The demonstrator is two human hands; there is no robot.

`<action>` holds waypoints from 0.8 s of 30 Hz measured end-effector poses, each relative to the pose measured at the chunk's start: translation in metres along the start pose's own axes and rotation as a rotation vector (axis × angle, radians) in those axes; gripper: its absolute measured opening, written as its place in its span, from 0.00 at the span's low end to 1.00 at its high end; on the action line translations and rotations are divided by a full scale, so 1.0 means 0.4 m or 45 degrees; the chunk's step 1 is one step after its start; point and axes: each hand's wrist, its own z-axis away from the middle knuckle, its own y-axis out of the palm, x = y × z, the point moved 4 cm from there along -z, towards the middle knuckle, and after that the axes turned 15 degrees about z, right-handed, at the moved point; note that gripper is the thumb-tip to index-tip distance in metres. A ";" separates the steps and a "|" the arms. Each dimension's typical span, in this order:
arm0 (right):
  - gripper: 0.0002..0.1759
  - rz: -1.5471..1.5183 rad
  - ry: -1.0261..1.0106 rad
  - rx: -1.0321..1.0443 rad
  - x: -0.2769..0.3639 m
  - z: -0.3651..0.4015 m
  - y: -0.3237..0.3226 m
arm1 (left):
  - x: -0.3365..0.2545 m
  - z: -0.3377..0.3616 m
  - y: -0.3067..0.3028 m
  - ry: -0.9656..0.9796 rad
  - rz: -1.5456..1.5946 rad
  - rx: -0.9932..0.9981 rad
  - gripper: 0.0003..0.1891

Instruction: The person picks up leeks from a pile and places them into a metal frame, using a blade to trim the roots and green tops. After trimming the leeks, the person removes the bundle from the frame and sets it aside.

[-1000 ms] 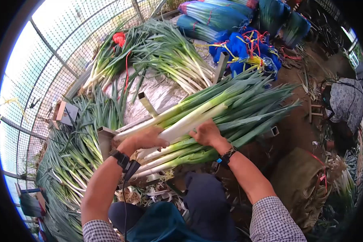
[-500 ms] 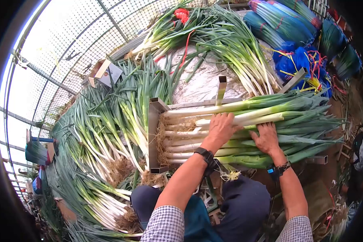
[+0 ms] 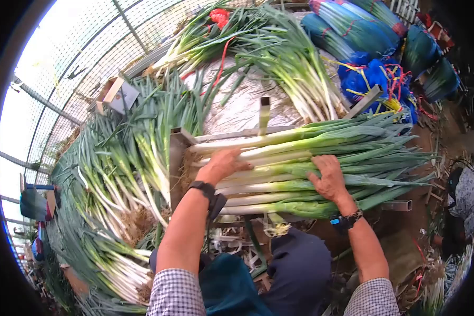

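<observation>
A layer of long green onions [image 3: 279, 199] lies lengthwise in a metal frame [image 3: 175, 152], root ends against the upright plate at the left and green leaves trailing right. My left hand [image 3: 224, 164] rests on the white stalks near the roots, fingers stretched to the right. Further along, where the stalks turn green, my right hand [image 3: 329, 179] lies on top with thumb and fingers apart. Square metal posts [image 3: 264, 117] rise at the frame's far side. A yellowish tie [image 3: 278, 229] hangs at the near edge, below the stalks.
Loose green onions [image 3: 102, 184] are heaped to the left, with more [image 3: 295, 68] beyond the frame. Wrapped bundles [image 3: 361, 29] and blue netting [image 3: 371, 81] with red and yellow ties sit at the upper right. A cardboard box [image 3: 117, 96] stands near the mesh wall.
My left hand has slid left along the stalks toward the roots. My right hand stays on the green part. The whole view has shifted slightly.
</observation>
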 end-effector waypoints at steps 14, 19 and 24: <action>0.18 0.029 -0.158 0.278 0.031 -0.194 0.081 | -0.022 0.006 0.049 -0.199 -0.131 -0.483 0.28; 0.14 0.170 -0.091 0.248 0.074 -0.169 0.161 | -0.008 0.033 0.077 0.013 -0.219 -0.896 0.18; 0.17 0.178 -0.025 0.444 0.065 -0.193 0.174 | -0.021 0.038 0.074 0.034 -0.204 -1.001 0.16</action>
